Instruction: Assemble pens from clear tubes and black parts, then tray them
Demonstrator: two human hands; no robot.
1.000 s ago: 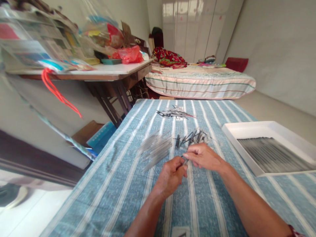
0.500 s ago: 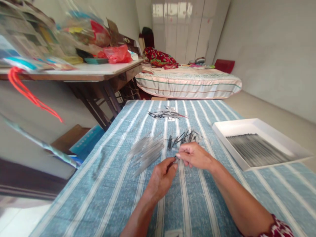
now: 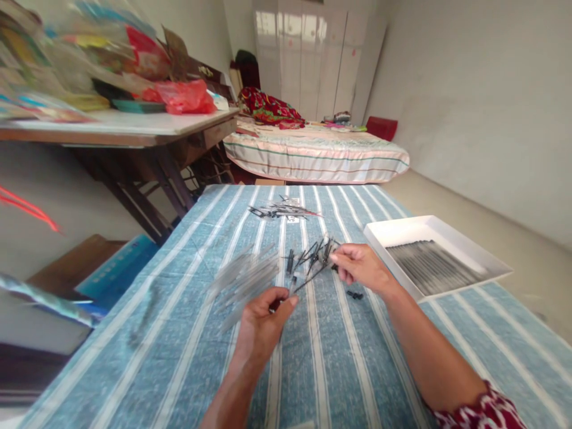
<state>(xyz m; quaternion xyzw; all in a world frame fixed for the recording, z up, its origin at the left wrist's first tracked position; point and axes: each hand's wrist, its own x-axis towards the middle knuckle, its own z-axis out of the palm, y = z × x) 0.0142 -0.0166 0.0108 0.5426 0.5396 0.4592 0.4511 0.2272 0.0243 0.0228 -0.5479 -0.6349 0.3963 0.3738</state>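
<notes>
My left hand (image 3: 267, 316) is closed around a clear pen barrel (image 3: 292, 287) with a dark tip, most of it hidden in the fist. My right hand (image 3: 360, 265) pinches the upper end of a thin dark pen refill (image 3: 313, 278), whose lower end reaches the left fingertips. Just behind the hands is a loose pile of short black pen parts (image 3: 315, 255). Left of it lies a heap of clear tubes (image 3: 250, 277), blurred. A few small black pieces (image 3: 355, 295) rest below my right hand.
At right, a white box (image 3: 373, 238) holds a row of dark-cored sticks (image 3: 431, 265). Farther back on the striped cloth (image 3: 187, 333) is a pile of thin rods (image 3: 286, 208). A cluttered side table (image 3: 134, 131) stands at left, a bed (image 3: 317, 152) behind.
My hands have drawn apart, and the thin refill now shows stretched between them. Small black pieces have come into sight below my right hand. The view has shifted to the right.
</notes>
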